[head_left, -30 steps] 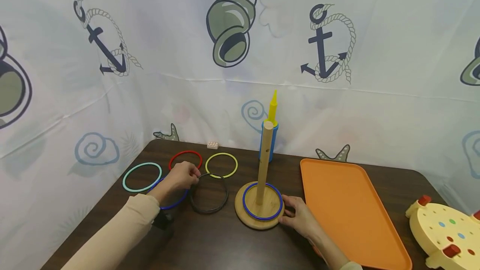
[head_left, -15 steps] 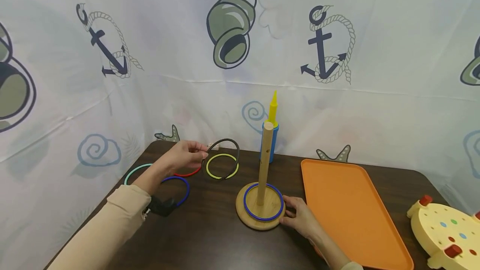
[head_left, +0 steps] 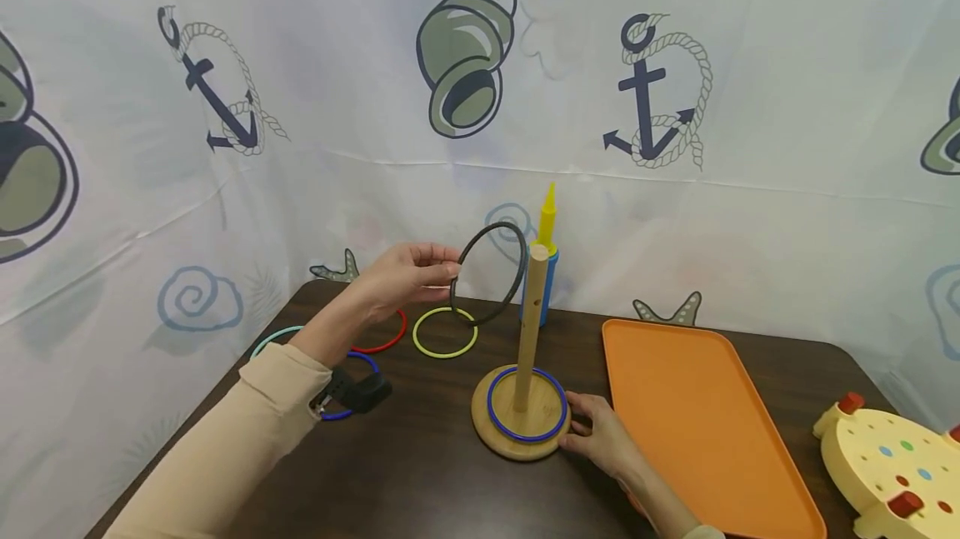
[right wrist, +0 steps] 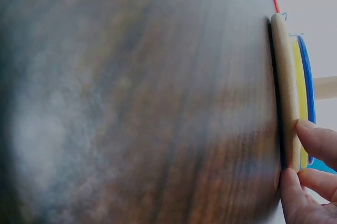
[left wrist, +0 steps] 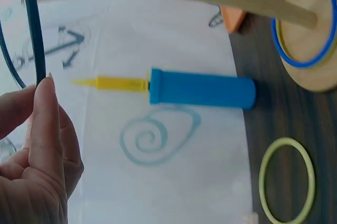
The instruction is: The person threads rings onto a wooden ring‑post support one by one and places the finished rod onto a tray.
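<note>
My left hand (head_left: 405, 281) pinches the black ring (head_left: 521, 272) by its left side, raised and tilted, just left of the top of the wooden post (head_left: 530, 331). In the left wrist view, thumb and fingers meet on the black ring (left wrist: 36, 34). A blue ring (head_left: 564, 408) lies around the post on the round wooden base (head_left: 483, 431), and the right wrist view shows a yellow ring (right wrist: 300, 92) under it. My right hand (head_left: 603, 436) grips the right edge of that base, fingers at its rim (right wrist: 287, 87).
A yellow ring (head_left: 444, 355), a red ring (head_left: 386, 346), a blue ring (head_left: 371, 362) and a turquoise ring (head_left: 273, 336) lie at the left, some partly behind the left arm. Behind the post stands a blue and yellow pump (head_left: 550, 272). An orange tray (head_left: 697, 414) and a cream pegged toy (head_left: 885, 447) are at the right.
My left hand has lifted the black ring off the table and carried it up and rightward to beside the post top. The right hand stays on the base.
</note>
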The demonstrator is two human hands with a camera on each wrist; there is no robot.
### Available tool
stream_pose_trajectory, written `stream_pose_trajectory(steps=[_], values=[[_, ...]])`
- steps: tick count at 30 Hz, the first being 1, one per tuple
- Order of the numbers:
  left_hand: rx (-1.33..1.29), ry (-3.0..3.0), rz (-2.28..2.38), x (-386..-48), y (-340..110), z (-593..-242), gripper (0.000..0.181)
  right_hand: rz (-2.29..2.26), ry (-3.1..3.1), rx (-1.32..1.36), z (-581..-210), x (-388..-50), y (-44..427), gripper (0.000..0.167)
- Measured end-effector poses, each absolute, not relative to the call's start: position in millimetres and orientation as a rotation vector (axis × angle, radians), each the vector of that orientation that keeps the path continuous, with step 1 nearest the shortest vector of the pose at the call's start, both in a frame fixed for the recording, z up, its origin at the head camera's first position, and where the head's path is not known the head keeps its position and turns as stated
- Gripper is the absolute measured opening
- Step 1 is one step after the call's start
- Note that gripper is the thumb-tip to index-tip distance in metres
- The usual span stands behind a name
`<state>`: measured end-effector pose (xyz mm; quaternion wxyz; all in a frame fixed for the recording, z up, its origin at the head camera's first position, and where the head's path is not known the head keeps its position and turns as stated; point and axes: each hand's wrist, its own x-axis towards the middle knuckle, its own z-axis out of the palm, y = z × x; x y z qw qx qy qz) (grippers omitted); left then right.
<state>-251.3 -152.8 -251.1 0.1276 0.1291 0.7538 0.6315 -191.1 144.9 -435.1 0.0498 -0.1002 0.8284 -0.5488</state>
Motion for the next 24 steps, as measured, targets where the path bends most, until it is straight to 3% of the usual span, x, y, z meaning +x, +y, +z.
stream_pose_trajectory(steps=[12, 17, 24], values=[[0.342, 2.115, 1.905, -259, -105, -244, 0.035, -1.672, 2.523, -0.318, -435, -191, 145, 0.065], [0.291, 2.164, 1.821, -261, -96, -267, 0.032, -1.671, 2.52, -0.314, -435, -191, 146, 0.065], [0.149, 2.215, 1.673, -265, -94, -327, 0.03, -1.68, 2.516, -0.316, -434, -191, 146, 0.066]])
